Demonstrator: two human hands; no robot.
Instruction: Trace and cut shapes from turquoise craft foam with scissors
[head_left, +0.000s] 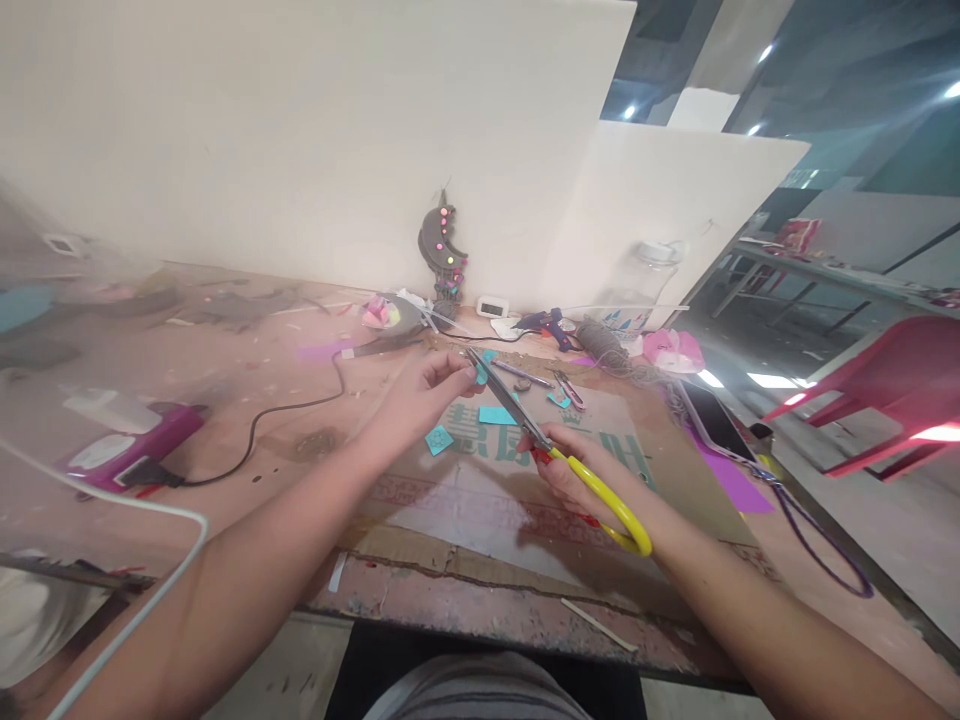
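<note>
My left hand (448,385) pinches a small turquoise paper piece (482,372) above the middle of the table. In my right hand (577,465) is a pair of scissors (600,490) with yellow and red handles. The blades point away to the upper left, and their tips are at the paper. Whether the blades are parted is hard to make out. Below lie a turquoise rectangle (498,415), a turquoise square with a drawn pattern (439,440) and a cut turquoise scrap (559,398), all on a printed cardboard sheet (465,500).
A pen (523,374) and a pink cutter (570,388) lie beyond the scissors. Behind are a glue gun (551,325), grey yarn (602,345) and a clear bottle (649,285). A phone (712,420) rests at right; a purple power strip (135,445) with cords sits left. A decorated moon (439,240) hangs on the wall.
</note>
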